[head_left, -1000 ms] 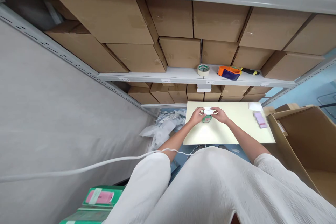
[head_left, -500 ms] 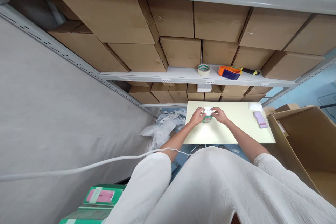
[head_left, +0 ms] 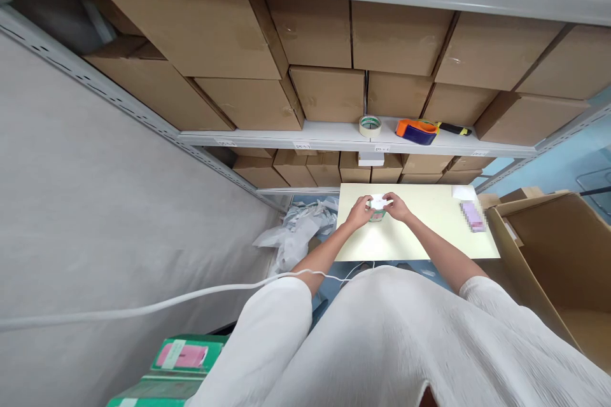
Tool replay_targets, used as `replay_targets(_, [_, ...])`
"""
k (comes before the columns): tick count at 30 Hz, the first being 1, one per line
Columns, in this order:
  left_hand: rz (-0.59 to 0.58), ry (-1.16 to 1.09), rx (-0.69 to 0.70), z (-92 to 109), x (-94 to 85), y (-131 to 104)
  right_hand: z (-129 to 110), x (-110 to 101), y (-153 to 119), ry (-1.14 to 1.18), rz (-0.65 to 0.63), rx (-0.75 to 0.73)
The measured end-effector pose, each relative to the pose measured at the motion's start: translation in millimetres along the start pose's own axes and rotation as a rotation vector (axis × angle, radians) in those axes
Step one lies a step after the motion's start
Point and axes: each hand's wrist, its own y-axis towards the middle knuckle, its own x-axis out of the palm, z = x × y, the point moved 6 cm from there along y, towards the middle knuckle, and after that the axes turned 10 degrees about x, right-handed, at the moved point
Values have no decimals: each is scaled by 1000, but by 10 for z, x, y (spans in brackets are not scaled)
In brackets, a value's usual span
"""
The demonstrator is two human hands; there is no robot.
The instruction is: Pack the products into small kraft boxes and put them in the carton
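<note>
A small green box [head_left: 377,216] with a pinkish front stands on the pale table board [head_left: 410,241]. On its upper face lies a white label [head_left: 379,201] with faint dark print. My left hand [head_left: 360,212] grips the box's left side, with thumb and fingers curled at the label's edge. Opposite it, my right hand [head_left: 397,207] is closed around the right side, its fingertips on the label's right edge. Whether the label is fully stuck down cannot be made out.
Shelves of cardboard boxes [head_left: 324,95] rise in front, holding a tape roll [head_left: 370,126], an orange-and-blue tape dispenser [head_left: 417,131] and a cutter [head_left: 453,130]. A large open carton [head_left: 558,235] stands right. Green boxes [head_left: 188,356] sit lower left; a white cable [head_left: 191,296] crosses the left.
Fingers of my right hand have shifted slightly upward at the label's edge. My left hand and the box stay almost still.
</note>
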Motion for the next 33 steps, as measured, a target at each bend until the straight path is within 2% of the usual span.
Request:
replay_targets(4, [-28, 16, -1, -3, 8, -17, -41, 11, -47, -82, 21, -55])
replay_targets(8, [-6, 13, 30, 22, -15, -39, -63, 17, -168, -103, -15, -150])
replay_targets(13, [-34, 51, 8, 22, -23, -31, -50, -13, -215, -177, -32, -102])
replay_targets(23, [-173, 219, -106, -28, 39, 24, -232, 56, -163, -396, -19, -109])
replay_targets(28, [-171, 283, -101, -102, -73, -1, -345, 155, -117, -421, -36, -125])
replay_targets(33, [-60, 268, -81, -260, -256, 11, -498, 350, 32, -399, -41, -136])
